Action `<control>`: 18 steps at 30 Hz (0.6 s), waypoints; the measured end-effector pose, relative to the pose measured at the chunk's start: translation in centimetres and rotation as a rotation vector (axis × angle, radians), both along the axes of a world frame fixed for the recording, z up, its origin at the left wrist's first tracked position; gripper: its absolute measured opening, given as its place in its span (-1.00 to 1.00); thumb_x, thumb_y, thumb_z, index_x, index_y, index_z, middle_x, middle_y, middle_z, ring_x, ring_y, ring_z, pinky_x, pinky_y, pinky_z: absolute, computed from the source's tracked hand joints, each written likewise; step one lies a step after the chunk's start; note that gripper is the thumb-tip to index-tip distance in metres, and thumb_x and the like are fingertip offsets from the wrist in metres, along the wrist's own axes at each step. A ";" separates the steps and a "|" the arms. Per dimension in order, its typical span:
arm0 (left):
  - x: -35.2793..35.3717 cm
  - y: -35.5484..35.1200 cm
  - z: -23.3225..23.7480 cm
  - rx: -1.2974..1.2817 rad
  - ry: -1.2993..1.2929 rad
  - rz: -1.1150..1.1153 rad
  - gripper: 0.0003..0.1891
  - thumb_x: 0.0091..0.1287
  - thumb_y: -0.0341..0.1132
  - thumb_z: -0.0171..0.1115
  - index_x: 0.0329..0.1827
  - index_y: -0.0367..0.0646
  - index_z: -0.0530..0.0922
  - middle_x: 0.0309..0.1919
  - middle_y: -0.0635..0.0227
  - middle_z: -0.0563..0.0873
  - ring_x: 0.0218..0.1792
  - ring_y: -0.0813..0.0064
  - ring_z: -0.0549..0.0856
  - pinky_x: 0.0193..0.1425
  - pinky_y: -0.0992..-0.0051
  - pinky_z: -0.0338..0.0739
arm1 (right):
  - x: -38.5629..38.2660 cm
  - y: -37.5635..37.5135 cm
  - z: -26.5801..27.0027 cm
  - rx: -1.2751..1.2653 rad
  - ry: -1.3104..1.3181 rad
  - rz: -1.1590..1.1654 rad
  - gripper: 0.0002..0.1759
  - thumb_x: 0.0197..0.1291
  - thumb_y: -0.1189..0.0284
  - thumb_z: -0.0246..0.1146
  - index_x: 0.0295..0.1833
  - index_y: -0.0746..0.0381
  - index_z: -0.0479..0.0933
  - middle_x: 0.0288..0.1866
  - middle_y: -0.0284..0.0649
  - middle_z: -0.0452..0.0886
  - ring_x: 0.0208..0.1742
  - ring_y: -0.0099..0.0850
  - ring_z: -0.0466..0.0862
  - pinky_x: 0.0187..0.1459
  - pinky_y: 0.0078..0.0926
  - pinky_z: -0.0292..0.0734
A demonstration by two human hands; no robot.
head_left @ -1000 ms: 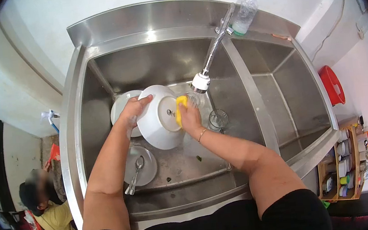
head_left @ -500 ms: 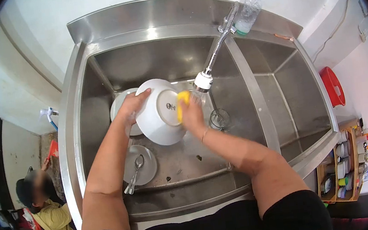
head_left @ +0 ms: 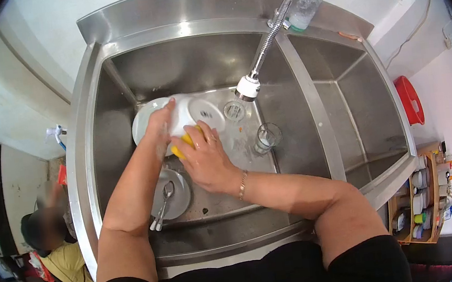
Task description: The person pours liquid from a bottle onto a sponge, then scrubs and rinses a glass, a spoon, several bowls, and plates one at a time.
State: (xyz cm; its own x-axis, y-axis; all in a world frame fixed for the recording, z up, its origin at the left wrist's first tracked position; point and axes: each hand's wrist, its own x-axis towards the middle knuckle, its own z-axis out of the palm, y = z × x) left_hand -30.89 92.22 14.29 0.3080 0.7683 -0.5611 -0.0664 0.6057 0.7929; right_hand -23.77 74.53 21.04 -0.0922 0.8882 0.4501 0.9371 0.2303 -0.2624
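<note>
A white bowl (head_left: 205, 115) is tilted over the left basin with its base facing up and right. My left hand (head_left: 162, 125) grips its left side, the thumb at the rim. Against the bowl's lower side, my right hand (head_left: 205, 157) presses a yellow sponge (head_left: 182, 145), fingers wrapped over it. Behind the bowl lies a white plate (head_left: 142, 122). Nearer me, a smaller plate (head_left: 180, 202) carries spoons (head_left: 163, 205). Two glasses lie to the right: one (head_left: 268, 137) beside the basin's ridge, another (head_left: 234, 111) below the faucet head (head_left: 248, 88).
A bottle (head_left: 306, 5) stands behind the faucet. The right basin (head_left: 346, 121) adjoins the left one. A red basin (head_left: 408, 100) and a shelf of dishes (head_left: 423, 202) are at the right. A person (head_left: 59, 254) in yellow is at the lower left.
My right hand and the sponge have moved left and down, from the bowl's right side to its lower side. The bowl has turned and shifted slightly, showing more of the glass near the faucet.
</note>
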 end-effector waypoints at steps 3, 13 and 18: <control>-0.5 0.2 3.3 -0.020 -0.094 0.093 -0.54 0.24 -0.15 0.19 0.00 -0.39 0.44 -0.28 0.10 0.65 -0.37 0.23 0.67 -0.30 0.24 0.59 | 2.9 0.3 -3.0 0.131 0.181 -0.170 -0.56 0.16 0.37 0.08 0.18 0.21 0.32 0.04 0.00 0.37 0.17 -0.04 0.27 0.16 -0.12 0.25; -3.2 -0.5 10.9 0.417 0.049 -0.561 -0.55 -0.11 -0.35 0.46 -0.14 -0.36 0.56 -0.31 0.15 0.68 -0.31 0.38 0.68 -0.17 0.48 0.55 | 11.4 3.3 -5.3 -1.107 1.366 -0.422 -0.60 0.12 0.19 0.16 -0.10 0.31 0.44 -0.26 -0.10 0.55 -0.32 -0.23 0.61 -0.43 -0.08 0.64; -3.1 -1.7 15.3 0.992 0.519 -0.670 -0.67 -0.12 -0.37 0.37 -0.25 -0.32 0.61 -0.42 0.16 0.69 -0.37 0.37 0.66 -0.17 0.46 0.49 | 11.2 4.3 -7.3 -1.194 0.786 -0.224 -0.46 0.00 0.19 0.21 0.00 0.38 0.41 -0.18 -0.02 0.56 -0.27 -0.25 0.60 -0.35 -0.26 0.61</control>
State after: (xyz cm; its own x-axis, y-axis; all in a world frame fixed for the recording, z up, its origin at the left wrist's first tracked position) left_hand -34.02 90.53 29.60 0.7103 0.7037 -0.0154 0.4653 -0.4531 0.7604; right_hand -12.53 78.84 13.75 0.0141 0.7254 -0.6882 0.4488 -0.6196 -0.6439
